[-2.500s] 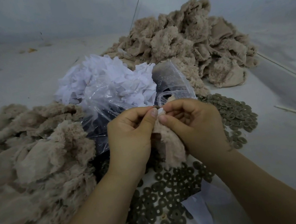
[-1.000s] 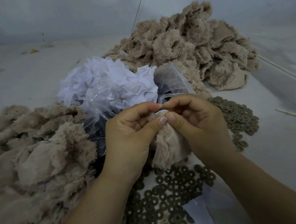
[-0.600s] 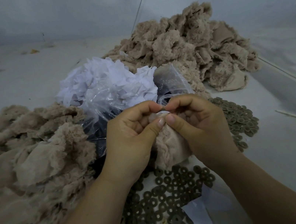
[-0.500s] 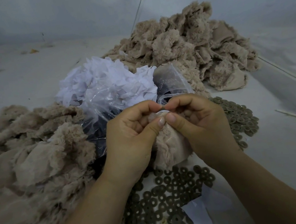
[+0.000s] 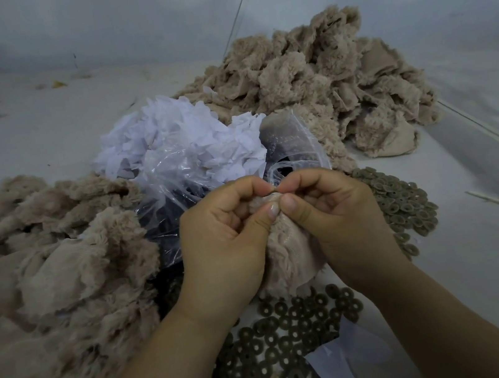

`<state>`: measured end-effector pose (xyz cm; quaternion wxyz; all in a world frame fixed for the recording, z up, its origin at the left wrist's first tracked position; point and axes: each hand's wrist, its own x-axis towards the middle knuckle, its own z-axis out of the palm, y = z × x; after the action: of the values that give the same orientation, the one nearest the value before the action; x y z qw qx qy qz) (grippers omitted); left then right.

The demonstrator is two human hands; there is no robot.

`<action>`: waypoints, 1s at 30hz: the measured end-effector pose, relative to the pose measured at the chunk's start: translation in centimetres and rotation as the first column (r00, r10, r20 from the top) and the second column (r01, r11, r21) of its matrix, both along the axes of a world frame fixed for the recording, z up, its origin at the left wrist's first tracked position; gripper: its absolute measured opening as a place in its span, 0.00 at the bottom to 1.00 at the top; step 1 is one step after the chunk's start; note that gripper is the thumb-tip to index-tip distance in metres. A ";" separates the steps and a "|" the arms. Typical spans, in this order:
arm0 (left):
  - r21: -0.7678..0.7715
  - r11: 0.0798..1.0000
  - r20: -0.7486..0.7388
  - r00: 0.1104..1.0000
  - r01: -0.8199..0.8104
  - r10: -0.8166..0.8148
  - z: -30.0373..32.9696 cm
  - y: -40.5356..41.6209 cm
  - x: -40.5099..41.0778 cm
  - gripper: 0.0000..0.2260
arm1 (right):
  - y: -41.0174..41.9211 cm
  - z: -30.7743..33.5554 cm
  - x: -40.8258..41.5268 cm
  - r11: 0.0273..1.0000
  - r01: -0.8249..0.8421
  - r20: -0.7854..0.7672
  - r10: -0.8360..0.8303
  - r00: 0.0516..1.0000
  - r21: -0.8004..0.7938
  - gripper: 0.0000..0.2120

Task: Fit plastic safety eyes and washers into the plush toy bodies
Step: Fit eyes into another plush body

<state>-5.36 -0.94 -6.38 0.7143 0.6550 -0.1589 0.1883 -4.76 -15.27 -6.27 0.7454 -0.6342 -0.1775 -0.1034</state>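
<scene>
- A beige plush toy body (image 5: 288,257) sits at the centre of the frame, gripped from both sides by 2 hands above scattered washers (image 5: 285,343).
- The left hand (image 5: 227,241) curls tightly around the plush, thumb and forefinger pinching at its top.
- The right hand (image 5: 337,214) mirrors it, fingers bent, thumb tip touching the left thumb; a small dark piece shows between the forefingers, too small to identify.
- More washers (image 5: 403,200) lie at centre right.
- A clear plastic bag (image 5: 176,187) with white scraps (image 5: 177,135) sits just behind the hands.
- Plush piles fill the left (image 5: 42,270) and upper right (image 5: 322,79).
</scene>
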 end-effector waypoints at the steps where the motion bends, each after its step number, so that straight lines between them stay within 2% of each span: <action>1: 0.002 1.000 0.003 1.000 -0.007 0.007 0.1 0.0 -0.1 0.08 | 0.0 0.0 0.0 1.000 0.004 0.000 -0.004 1.000 0.000 0.05; 7: 0.039 0.997 0.048 0.997 -0.066 0.064 0.3 -0.1 -0.3 0.08 | 0.0 0.0 0.0 1.000 0.004 -0.007 -0.004 1.000 -0.014 0.05; 11: 0.069 0.996 0.036 0.998 -0.050 0.048 0.5 0.0 -0.1 0.08 | -0.3 0.2 0.0 0.999 0.012 0.016 -0.011 1.000 -0.044 0.04; 13: 0.170 0.981 0.114 0.991 -0.088 0.069 1.0 0.1 -0.3 0.09 | -0.4 0.3 -0.1 0.994 0.073 0.066 -0.068 0.995 -0.078 0.04; 15: 0.326 0.925 0.258 0.960 -0.193 0.109 1.8 0.3 -0.5 0.09 | -0.4 0.2 0.1 0.966 0.215 0.123 -0.198 0.972 -0.143 0.07; 18: 0.471 0.760 0.515 0.839 -0.448 0.175 3.6 1.5 -0.8 0.08 | -0.3 -0.5 0.6 0.869 0.400 0.193 -0.356 0.914 -0.292 0.08; 21: 0.498 0.600 0.669 0.718 -0.626 0.194 5.5 4.0 -1.2 0.08 | 0.0 -1.2 0.9 0.790 0.419 0.231 -0.351 0.907 -0.447 0.11; 23: 0.599 0.473 0.611 0.751 -0.646 0.252 6.0 6.1 -1.0 0.12 | 0.5 -1.5 1.1 0.730 0.421 0.294 -0.306 0.905 -0.538 0.10; 26: 0.719 0.384 0.438 0.806 -0.580 0.398 5.9 9.2 -0.5 0.21 | 1.2 -1.9 1.2 0.665 0.445 0.384 -0.249 0.889 -0.600 0.08; 27: 0.772 0.291 0.436 0.803 -0.566 0.406 5.6 9.7 -0.6 0.21 | 1.3 -1.8 1.3 0.647 0.457 0.393 -0.254 0.884 -0.610 0.08; 29: 0.831 0.000 0.512 0.766 -0.556 0.388 4.6 9.8 -0.8 0.10 | 1.0 -1.7 1.7 0.605 0.488 0.397 -0.290 0.871 -0.629 0.09; 30: 0.846 -0.066 0.512 0.770 -0.530 0.382 4.3 9.3 -1.1 0.04 | 0.8 -1.6 2.0 0.582 0.507 0.393 -0.321 0.862 -0.636 0.09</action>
<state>-6.42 8.32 -2.06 -0.0108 0.9520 -0.0519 0.3015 -2.80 -14.43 -7.86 0.3630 -0.8808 -0.1363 -0.2718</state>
